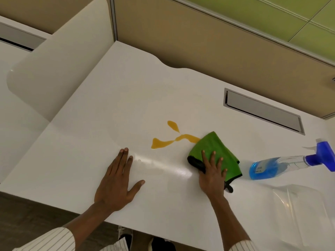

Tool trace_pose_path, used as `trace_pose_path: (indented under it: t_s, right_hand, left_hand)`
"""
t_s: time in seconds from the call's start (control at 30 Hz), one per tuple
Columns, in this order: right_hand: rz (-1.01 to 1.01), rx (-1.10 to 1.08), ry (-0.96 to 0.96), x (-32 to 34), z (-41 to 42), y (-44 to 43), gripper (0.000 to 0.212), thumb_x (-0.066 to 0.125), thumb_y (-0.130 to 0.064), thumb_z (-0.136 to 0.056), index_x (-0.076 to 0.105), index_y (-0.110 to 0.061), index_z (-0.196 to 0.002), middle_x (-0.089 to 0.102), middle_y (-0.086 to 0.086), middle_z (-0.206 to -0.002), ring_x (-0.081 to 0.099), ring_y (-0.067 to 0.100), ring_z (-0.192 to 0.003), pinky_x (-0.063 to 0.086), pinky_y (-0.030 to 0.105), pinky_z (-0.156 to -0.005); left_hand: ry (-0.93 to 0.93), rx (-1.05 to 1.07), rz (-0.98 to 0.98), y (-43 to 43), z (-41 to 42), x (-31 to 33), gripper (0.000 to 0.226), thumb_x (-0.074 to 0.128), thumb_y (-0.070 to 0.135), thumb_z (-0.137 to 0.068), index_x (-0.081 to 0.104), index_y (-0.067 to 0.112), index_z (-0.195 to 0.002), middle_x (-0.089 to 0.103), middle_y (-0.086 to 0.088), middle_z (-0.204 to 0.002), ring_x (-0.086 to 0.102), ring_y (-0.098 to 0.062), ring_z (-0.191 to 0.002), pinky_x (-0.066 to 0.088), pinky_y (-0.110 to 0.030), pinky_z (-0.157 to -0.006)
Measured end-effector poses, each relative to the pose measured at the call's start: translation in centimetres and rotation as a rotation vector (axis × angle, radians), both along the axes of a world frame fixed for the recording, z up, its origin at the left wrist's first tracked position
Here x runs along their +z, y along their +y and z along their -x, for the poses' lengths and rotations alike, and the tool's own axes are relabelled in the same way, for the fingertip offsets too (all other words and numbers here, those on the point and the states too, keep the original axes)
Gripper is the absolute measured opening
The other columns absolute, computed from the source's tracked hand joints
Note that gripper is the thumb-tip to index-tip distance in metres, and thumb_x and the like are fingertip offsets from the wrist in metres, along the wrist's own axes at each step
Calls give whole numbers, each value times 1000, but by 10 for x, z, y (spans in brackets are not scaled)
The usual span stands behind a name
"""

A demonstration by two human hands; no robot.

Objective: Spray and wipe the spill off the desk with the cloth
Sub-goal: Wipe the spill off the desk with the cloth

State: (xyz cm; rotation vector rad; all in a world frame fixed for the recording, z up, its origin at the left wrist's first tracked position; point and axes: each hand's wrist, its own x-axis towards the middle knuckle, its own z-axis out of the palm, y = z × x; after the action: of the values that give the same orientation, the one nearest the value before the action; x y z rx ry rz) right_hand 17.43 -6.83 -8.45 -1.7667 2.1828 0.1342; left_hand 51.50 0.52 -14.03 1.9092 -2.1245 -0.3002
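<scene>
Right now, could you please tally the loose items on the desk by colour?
Green: 1, the cloth
Blue: 1, the spray bottle
Clear: 1, the plastic container
Total: 3

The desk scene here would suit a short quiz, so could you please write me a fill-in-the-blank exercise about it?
1. The right hand presses flat on a cloth whose colour is ____.
2. The spill on the desk lies directly to the ____ of the cloth.
3. The liquid inside the spray bottle is ____.
4. The left hand rests flat on the desk, holding ____.

Missing words: green; left; blue; nothing
</scene>
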Motion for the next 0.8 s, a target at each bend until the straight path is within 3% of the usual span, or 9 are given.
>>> trace_pose_path:
  t_s: [0.13, 0.23, 0.33, 0.47, 0.67, 0.8]
  right_hand:
    - [31, 52, -55, -5, 2, 54, 93, 53, -9, -95, 3, -46, -165, -12, -4, -176, -13, 32, -163, 5, 65, -129]
    - [22, -45, -101, -3, 12, 37, 91, 51, -4, -95, 9, -43, -165, -6, -3, -177, -11, 33, -164, 3, 65, -129]
    - [-1, -118, -64, -1, 17, -11, 79, 46, -12, -104, 7, -42, -166, -6, 2, -178, -10, 36, -163, 4, 65, -129]
    - [-31, -60, 0, 0, 8, -54, 74, 47, -27, -108, 4, -38, -166, -5, 5, -178, -7, 40, -163, 8, 66, -128]
    - [25, 129, -40, -2, -18, 2, 92, 56, -11, -97, 0, -37, -166, -11, 0, -177, -12, 37, -163, 6, 66, -128]
    - [50, 93, -179, -6, -20, 42, 98, 56, 1, -89, 13, -47, -163, -7, -9, -176, -15, 27, -163, -1, 62, -129]
  left_hand:
    - [-3, 1, -12, -1, -1, 2, 101, 46, 76, -104, 28, 4, -173, 10, -12, -187, 12, -28, -174, 7, -31, -138]
    - [-1, 6, -23, 0, -1, 3, 101, 43, 77, -105, 28, 4, -173, 11, -13, -187, 12, -28, -174, 3, -28, -138]
    - [-3, 5, -23, 0, 0, 4, 101, 43, 78, -105, 28, 5, -173, 11, -13, -187, 12, -28, -174, 9, -32, -138]
    - [-5, 16, -35, 0, 1, 3, 101, 41, 79, -105, 27, 6, -174, 10, -12, -187, 11, -27, -174, 22, -40, -137]
    - [-24, 21, -33, 1, 1, 4, 101, 41, 78, -105, 27, 5, -174, 10, -13, -187, 11, -28, -174, 26, -43, -137]
    - [-29, 20, -16, 0, 1, 3, 100, 45, 76, -106, 29, 4, -173, 10, -13, -187, 11, -28, -174, 21, -41, -136]
